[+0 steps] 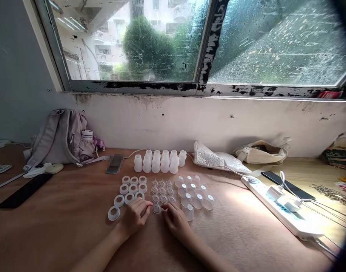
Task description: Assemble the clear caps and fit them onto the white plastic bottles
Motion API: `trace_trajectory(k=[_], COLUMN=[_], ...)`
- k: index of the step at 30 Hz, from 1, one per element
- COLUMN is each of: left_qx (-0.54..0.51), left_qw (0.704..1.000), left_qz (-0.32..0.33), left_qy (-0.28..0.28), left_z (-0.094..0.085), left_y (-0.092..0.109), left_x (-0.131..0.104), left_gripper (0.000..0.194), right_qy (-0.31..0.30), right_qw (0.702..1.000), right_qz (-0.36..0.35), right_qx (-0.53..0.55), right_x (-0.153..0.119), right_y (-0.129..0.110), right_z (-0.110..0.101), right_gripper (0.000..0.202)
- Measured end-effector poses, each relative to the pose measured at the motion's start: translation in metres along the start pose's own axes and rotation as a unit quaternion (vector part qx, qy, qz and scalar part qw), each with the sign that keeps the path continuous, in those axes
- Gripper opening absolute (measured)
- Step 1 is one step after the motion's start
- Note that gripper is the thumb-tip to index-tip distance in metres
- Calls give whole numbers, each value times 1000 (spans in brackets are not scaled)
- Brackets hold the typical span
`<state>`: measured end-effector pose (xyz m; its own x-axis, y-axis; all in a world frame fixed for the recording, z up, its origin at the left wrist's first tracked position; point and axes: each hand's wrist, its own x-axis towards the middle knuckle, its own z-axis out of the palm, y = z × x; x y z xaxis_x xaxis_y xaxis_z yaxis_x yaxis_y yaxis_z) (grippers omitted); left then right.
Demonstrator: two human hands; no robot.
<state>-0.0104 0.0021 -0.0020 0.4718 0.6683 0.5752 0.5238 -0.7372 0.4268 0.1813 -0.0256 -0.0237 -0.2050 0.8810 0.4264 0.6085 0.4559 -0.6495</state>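
A clear bottle teat (156, 208) lies on the table between my two hands, at the near end of several rows of similar clear teats (162, 191). My left hand (136, 214) is curled, with its fingertips at the teat's left edge. From the other side, my right hand (175, 220) reaches its bent fingertips to the right edge. White screw rings (114, 213) lie in rows around my left hand, partly covered by it. Clear domed caps (197, 201) are grouped beyond and beside my right hand. Small white bottles (156, 164) stand upright behind the teats.
A power strip (283, 207) with plugged-in chargers and cables runs along the right, beside a dark phone (287, 185). White plastic packaging (215, 156) and a cream bag (260, 152) lie near the wall. At left are a backpack (62, 138) and a long black object (25, 190).
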Motion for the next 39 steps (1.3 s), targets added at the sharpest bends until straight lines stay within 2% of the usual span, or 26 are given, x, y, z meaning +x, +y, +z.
trace_trajectory(k=[7, 12, 16, 19, 23, 27, 30, 32, 35, 39], left_qx=[27, 138, 203, 216, 218, 153, 14, -68, -139, -199], left_qw=[1000, 990, 977, 974, 973, 984, 995, 993, 986, 975], left_qz=[8, -28, -64, -68, -71, -85, -90, -97, -95, -100], left_qy=[8, 17, 16, 16, 27, 29, 32, 13, -11, -23], left_z=[-1, -1, -1, 0, 1, -2, -4, -4, -1, 7], left_y=[-7, -14, -25, -31, -33, -24, -10, 1, 13, 17], left_x=[1, 5, 5, 2, 1, 4, 6, 6, 5, 4], left_gripper=[21, 19, 22, 17, 16, 17, 31, 39, 36, 34], right_qy=[-17, -25, -27, -14, 11, 58, 100, 114, 118, 94], right_qw=[999, 995, 996, 998, 999, 998, 994, 992, 992, 995], right_qz=[-18, -46, -28, -14, 28, 33, 22, 15, 6, -3], right_qx=[-35, -85, -80, -53, -22, 22, 41, 43, 39, 45], right_x=[9, 9, 9, 9, 8, 8, 10, 10, 10, 7], right_y=[4, 2, 4, 6, 8, 5, 0, -3, -6, -11], right_z=[5, 9, 10, 9, 8, 5, 3, 2, 2, 3], right_gripper=[22, 32, 22, 15, 16, 12, 13, 16, 18, 22])
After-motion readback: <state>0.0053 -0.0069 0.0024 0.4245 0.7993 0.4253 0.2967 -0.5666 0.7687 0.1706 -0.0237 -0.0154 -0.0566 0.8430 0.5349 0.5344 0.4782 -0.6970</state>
